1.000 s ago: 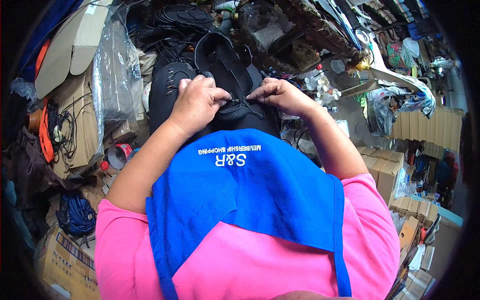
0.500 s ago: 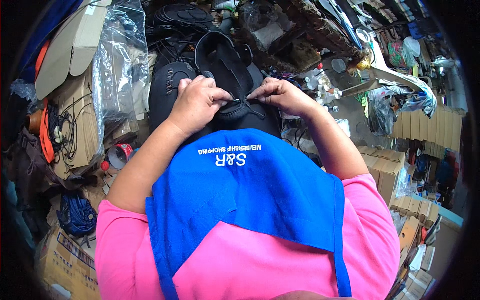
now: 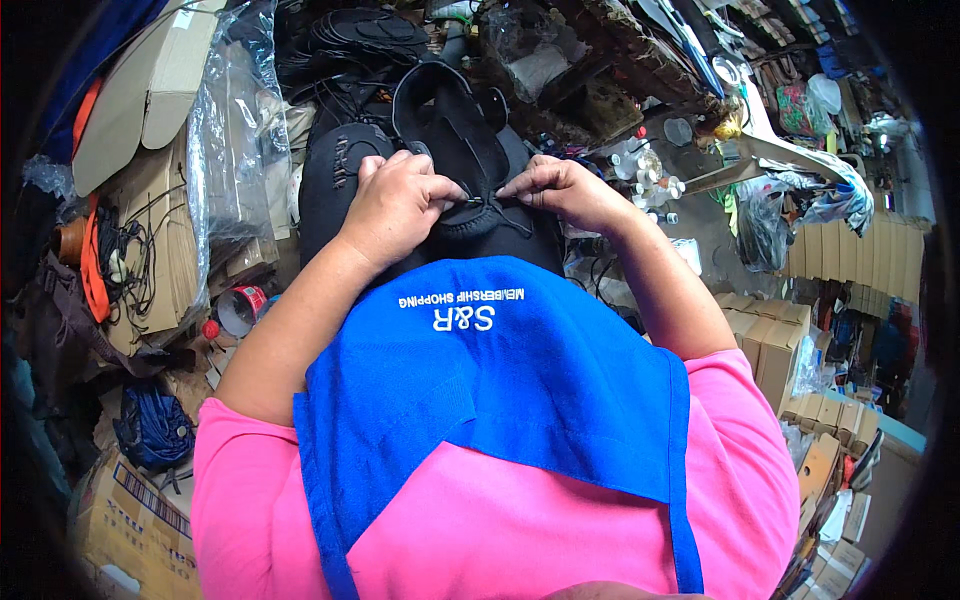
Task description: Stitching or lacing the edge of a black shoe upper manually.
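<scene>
A black shoe [image 3: 455,125] lies across my lap with its opening upward. My left hand [image 3: 398,205] is closed in a pinch at the shoe's near end, on a thin, small piece with a pale glint; its kind is too small to tell. Facing it, my right hand [image 3: 565,192] pinches at the shoe's near edge beside a dark cord [image 3: 515,222]. What exactly its fingertips hold is hard to make out. Just left of the shoe, partly behind my left hand, rests a black sole [image 3: 343,160] with raised lettering.
Coiled black cords [image 3: 365,40] lie beyond the shoe. Cardboard [image 3: 150,240] and clear plastic sheeting [image 3: 235,140] stand at the left. Several small bottles [image 3: 645,170] are on the right, with stacked cardboard boxes [image 3: 765,335] nearer. A blue apron [image 3: 500,370] covers my front.
Both hands stay nearly in place at the shoe's near end. The small piece at my left fingertips has shifted slightly, and the shoe and apron have moved a little.
</scene>
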A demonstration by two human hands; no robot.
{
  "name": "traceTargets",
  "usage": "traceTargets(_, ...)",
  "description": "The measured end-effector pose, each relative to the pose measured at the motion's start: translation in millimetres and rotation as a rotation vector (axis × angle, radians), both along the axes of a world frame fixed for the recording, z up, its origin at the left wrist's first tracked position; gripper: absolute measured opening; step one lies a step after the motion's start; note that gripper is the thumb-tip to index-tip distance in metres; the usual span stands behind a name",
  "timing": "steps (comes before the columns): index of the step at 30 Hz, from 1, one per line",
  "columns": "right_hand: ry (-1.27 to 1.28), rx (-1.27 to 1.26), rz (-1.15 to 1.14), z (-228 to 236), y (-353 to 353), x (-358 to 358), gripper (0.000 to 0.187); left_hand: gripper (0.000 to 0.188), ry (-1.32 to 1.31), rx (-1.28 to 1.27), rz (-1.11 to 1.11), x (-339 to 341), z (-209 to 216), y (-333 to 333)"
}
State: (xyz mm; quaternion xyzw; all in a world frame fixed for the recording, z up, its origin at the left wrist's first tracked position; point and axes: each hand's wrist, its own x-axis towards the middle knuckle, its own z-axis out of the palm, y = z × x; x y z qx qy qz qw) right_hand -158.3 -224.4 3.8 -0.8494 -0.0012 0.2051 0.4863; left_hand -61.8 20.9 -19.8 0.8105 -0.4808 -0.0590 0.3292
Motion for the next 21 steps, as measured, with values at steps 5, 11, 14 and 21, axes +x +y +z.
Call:
traceTargets(5, -0.01, -0.01, 0.004, 2.4, 1.7, 0.2, 0.028, 0.016, -0.011, -0.008, 0.012, -2.4, -1.5, -1.7)
traceTargets(11, 0.006, -0.009, -0.01, 1.5, 1.7, -0.5, 0.029, 0.015, 0.002, -0.02, 0.001, -1.5, -1.1, -0.7)
traceTargets(14, 0.004, 0.008, -0.033, 1.1, 3.4, -2.6, 0.028, 0.018, 0.039, -0.062, -0.007, 1.1, -1.6, 2.3)
traceTargets(21, -0.408, -0.48, 0.068, -0.7, 20.6, -24.4, 0.035, 0.018, 0.105, -0.074, 0.004, 3.4, 0.3, 2.2)
